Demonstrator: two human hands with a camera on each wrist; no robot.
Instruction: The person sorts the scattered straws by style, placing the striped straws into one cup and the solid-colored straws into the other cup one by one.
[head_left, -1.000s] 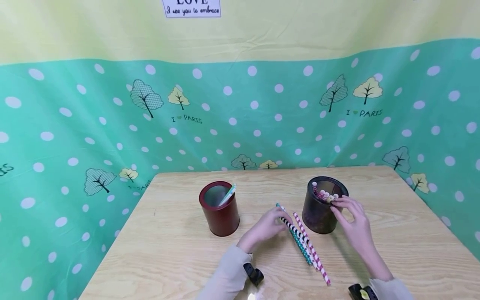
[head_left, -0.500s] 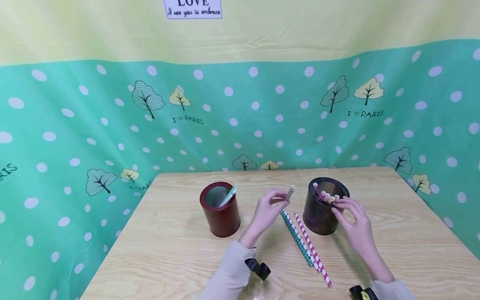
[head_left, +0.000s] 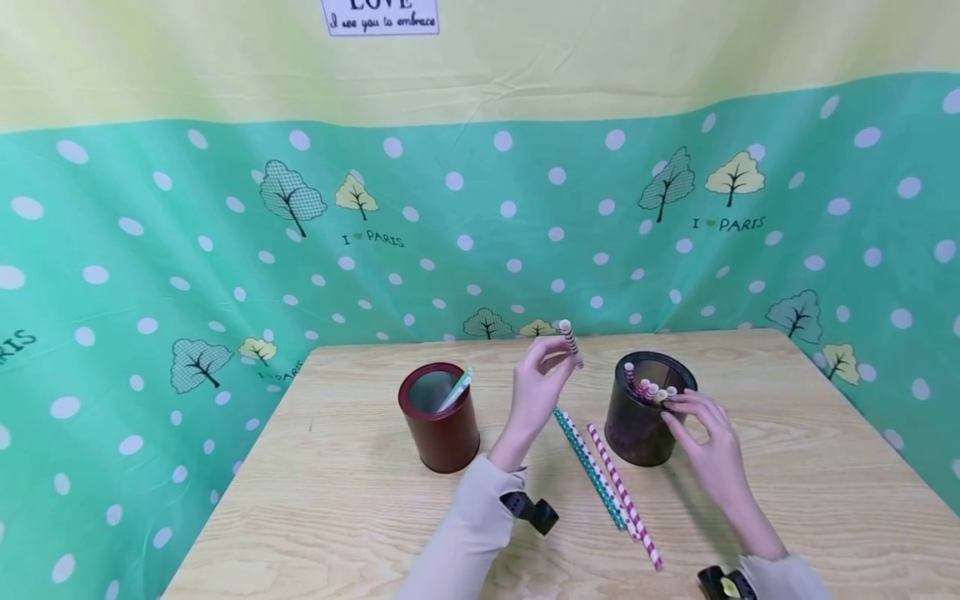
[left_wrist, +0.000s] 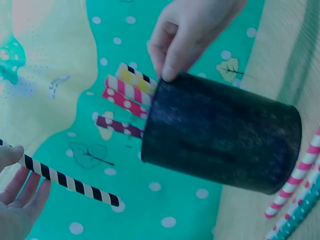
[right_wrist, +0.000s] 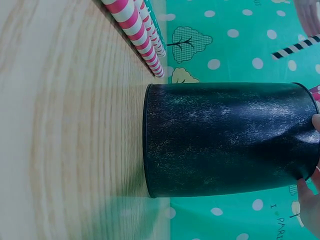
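My left hand point(head_left: 536, 392) pinches a black-and-white striped paper straw point(left_wrist: 72, 184), raised above the table left of the black can point(head_left: 637, 437). The straw slants, its lower end pointing toward the can in the left wrist view. With thumb and fingers my right hand point(head_left: 708, 442) grips the rim of that can, which stands upright. Several straws point(left_wrist: 125, 102) lean inside it, pink, red, purple and yellow among them, their tops above the rim. On the table left of the can lie a pink-striped straw point(head_left: 625, 498), a white dotted straw point(head_left: 600, 475) and green dotted straws point(head_left: 585, 467).
A dark red can point(head_left: 447, 433) stands to the left on the wooden table point(head_left: 322, 500), with light blue-green straws point(head_left: 456, 390) leaning in it. Behind the table hangs a green and yellow cloth point(head_left: 420, 275) with dots and trees.
My left hand has picked the black-striped straw off the table, lifted it and tilted it upward. My right hand stays on the black can's rim.
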